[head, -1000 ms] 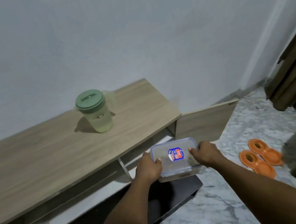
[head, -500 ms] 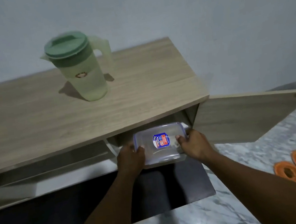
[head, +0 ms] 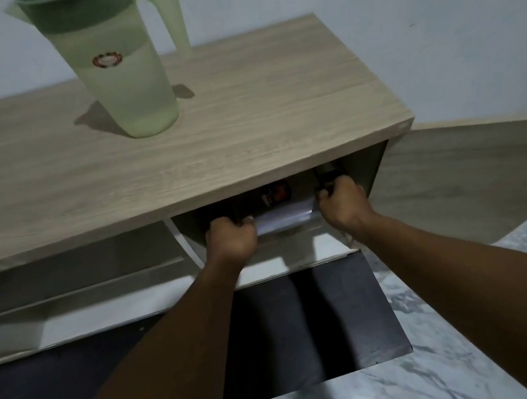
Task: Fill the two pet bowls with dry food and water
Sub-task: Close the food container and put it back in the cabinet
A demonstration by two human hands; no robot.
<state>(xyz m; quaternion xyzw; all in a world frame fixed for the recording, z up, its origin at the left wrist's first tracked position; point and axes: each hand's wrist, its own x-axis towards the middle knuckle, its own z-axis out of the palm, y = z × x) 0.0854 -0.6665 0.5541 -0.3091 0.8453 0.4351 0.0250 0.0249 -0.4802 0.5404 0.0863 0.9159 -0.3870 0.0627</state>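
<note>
Both hands have carried the box (head: 284, 221) forward, from the lip of the cabinet into the open compartment under its top (head: 243, 126). Its far half now sits in shadow and only the near edge catches light. The view has closed in too. The jug (head: 123, 83) looms much larger, its lid cut off at the upper edge, and the orange bowls seen on the floor at the right have gone out of view. The left hand (head: 232, 238) grips the box's left end and the right hand (head: 342, 202) its right end, fingers curled round it on each side.

The jug stands upright on the top, towards the back left, handle to the right, well apart from the hands. The door (head: 476, 176) hangs open to the right of the compartment. A dark mat (head: 310, 330) lies on the marbled floor (head: 486, 353) below the forearms. The top's front edge hides the back of the box.

A label (head: 275, 193) on the lid shows as a dark patch with red in it, too blurred to read. The jug bears a small round red-and-green emblem (head: 107, 59), and its writing cannot be made out.
</note>
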